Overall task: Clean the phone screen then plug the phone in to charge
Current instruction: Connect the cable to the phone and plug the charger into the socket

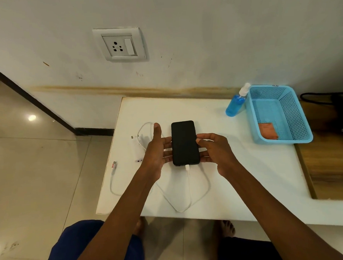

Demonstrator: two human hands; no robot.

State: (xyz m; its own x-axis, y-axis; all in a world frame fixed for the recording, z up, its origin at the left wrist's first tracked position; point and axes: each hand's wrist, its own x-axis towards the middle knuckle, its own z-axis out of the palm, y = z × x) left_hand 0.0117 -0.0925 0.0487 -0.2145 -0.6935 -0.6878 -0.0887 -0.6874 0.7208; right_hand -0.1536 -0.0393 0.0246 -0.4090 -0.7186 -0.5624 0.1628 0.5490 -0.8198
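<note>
A black phone (184, 143) with a dark screen is face up over the white table (249, 175), between both hands. My left hand (158, 150) has its fingers under the phone's left side, thumb raised. My right hand (216, 151) grips the right edge. A white cable (188, 181) is plugged into the phone's bottom and loops across the table. A white charger adapter (136, 146) lies to the left. Another cable end with a red connector (114, 165) hangs off the table's left edge. The wall socket (119, 45) above has nothing in it.
A blue spray bottle (236, 103) stands at the back right beside a light blue perforated basket (299, 130) with an orange cloth (268, 131) inside. A wooden surface lies right of the table. Tiled floor is at left; my bare feet are below the table edge.
</note>
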